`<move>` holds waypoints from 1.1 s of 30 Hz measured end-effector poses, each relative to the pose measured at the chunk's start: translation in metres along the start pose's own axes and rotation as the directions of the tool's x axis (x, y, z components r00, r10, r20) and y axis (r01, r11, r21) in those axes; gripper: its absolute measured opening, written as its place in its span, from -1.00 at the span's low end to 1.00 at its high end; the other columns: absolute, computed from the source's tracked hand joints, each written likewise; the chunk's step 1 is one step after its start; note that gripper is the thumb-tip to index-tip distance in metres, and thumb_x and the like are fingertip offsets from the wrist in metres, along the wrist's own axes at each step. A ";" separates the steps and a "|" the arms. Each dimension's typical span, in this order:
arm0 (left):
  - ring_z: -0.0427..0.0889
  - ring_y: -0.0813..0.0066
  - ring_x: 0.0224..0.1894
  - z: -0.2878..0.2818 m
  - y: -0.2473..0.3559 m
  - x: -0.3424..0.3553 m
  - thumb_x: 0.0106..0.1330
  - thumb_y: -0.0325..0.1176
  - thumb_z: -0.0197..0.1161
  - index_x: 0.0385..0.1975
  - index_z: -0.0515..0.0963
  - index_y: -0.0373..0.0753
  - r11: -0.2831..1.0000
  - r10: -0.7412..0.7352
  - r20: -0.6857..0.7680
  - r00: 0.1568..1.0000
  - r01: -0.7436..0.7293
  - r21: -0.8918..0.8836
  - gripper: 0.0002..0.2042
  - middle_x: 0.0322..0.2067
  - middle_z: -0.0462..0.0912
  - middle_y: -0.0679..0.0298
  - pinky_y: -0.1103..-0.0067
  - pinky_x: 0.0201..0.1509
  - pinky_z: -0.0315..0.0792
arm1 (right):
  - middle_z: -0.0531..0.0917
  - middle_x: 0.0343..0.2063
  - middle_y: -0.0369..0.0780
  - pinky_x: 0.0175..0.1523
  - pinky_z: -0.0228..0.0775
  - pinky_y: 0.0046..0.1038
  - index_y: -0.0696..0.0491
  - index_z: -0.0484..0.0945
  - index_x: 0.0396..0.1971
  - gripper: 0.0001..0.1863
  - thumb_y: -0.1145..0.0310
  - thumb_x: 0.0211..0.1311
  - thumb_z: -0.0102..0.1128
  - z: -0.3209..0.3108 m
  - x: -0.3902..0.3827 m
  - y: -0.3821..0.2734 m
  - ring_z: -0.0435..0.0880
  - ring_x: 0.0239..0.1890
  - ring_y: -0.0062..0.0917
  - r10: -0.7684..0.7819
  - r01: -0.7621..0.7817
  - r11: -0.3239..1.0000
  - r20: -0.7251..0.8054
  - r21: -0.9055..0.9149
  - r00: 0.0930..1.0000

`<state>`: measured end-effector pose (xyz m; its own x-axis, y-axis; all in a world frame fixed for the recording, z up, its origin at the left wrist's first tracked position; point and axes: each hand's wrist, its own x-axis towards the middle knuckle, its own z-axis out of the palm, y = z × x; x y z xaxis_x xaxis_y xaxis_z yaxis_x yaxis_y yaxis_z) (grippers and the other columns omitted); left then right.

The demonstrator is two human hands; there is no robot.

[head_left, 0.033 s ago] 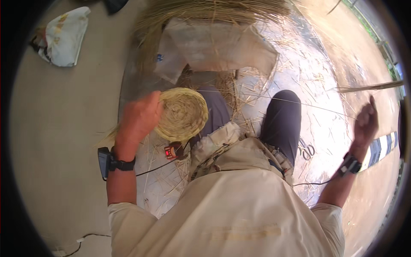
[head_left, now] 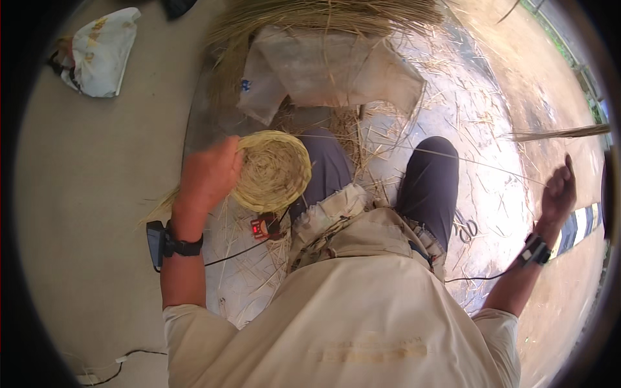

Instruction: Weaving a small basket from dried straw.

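Note:
My left hand (head_left: 208, 176), blurred a little, is closed on the left rim of a small round woven straw basket (head_left: 275, 169). The basket's open side faces up, above my left thigh. Coiled straw shows on its bottom and walls. A thin pale straw strand (head_left: 453, 157) stretches almost straight from the basket's upper right rim across my right knee. At its far end, out to the right, my right hand (head_left: 559, 194) is closed on the strand, with one finger pointing up. Loose stalk ends (head_left: 158, 205) stick out below my left hand.
A large straw bundle (head_left: 336, 18) lies at the far side, behind a translucent plastic sheet (head_left: 336, 68). Scissors (head_left: 465, 227) rest beside my right thigh. A red-lit device (head_left: 260, 227) with a cable sits below the basket. A white bag (head_left: 103, 55) lies far left, thin stalks (head_left: 559, 133) far right.
My right hand has shifted slightly right and down with the strand. The basket and my left hand have moved a little to the left.

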<state>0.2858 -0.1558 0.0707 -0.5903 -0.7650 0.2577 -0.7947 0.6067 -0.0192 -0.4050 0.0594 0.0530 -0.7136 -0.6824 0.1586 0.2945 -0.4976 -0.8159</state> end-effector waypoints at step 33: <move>0.77 -0.12 -0.25 -0.001 0.131 0.042 0.32 -0.45 0.37 0.30 0.54 -0.16 0.830 0.218 0.111 0.970 -0.124 -0.543 -0.49 -0.26 0.76 -0.09 0.20 -0.21 0.65 | 0.69 -0.26 -0.27 -0.22 0.46 -0.47 0.17 0.62 0.16 -0.40 -0.12 0.61 0.06 0.227 -0.130 0.163 0.59 -0.30 -0.59 0.808 -0.307 0.584 0.500 -0.752 0.311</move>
<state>0.1572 -0.1088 0.0797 -0.7614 -0.6334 0.1381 -0.5095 0.7163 0.4767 -0.1194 -0.0546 0.0254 0.3339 -0.8824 -0.3316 -0.0865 0.3217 -0.9429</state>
